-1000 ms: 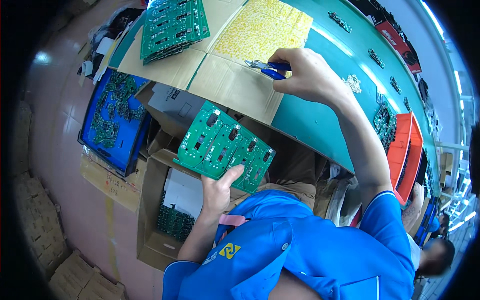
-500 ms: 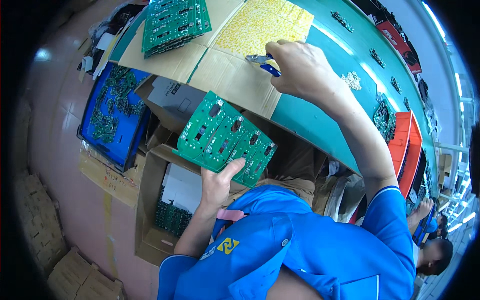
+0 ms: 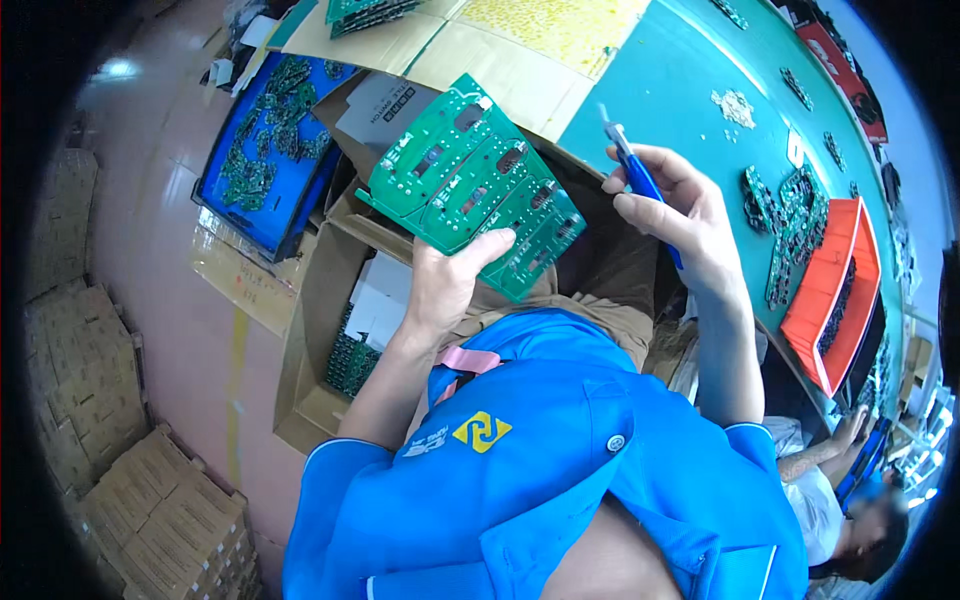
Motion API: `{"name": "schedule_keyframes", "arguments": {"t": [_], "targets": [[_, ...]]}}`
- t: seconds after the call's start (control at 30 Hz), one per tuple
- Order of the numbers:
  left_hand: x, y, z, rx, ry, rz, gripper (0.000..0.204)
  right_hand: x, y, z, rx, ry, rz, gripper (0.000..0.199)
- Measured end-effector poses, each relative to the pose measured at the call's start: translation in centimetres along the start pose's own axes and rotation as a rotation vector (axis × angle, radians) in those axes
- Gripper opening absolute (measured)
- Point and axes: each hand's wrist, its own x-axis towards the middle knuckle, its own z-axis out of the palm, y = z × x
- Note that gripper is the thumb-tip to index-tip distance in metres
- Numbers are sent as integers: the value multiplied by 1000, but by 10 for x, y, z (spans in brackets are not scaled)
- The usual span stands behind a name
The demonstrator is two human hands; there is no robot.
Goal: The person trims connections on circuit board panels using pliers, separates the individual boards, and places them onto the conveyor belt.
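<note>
A green circuit board panel [image 3: 440, 200] with dark components and slots is in my left hand [image 3: 442, 290], the thumb lying over its near edge. The panel is tilted above my lap. To the right of it, my right hand [image 3: 695, 220] is closed round the blue handle of side cutters [image 3: 640, 178]. Their metal jaws point away from me and stay apart from the board. A stack of similar green boards [image 3: 370, 15] lies on cardboard at the far edge of view.
A yellow-speckled cardboard sheet [image 3: 560, 30] covers part of the green table [image 3: 660, 75]. Small pale pieces [image 3: 735, 108], loose boards [image 3: 795, 215] and a red bin [image 3: 795, 325] are at right. A blue tray [image 3: 225, 190] and open carton [image 3: 290, 385] stand left. Another person [image 3: 820, 515] sits at lower right.
My right hand has come back from over the cardboard toward my body, and the cutters now point away. The panel has shifted slightly right and up in view.
</note>
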Motion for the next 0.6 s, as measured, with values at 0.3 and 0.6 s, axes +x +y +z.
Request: {"name": "schedule_keyframes", "arguments": {"t": [0.3, 0.6], "targets": [[4, 16, 10, 1221, -125, 988, 59, -37, 26, 0, 992, -151, 291, 47], [6, -4, 4, 1306, -198, 1135, 46, -38, 31, 21, 895, -177, 321, 43]]}}
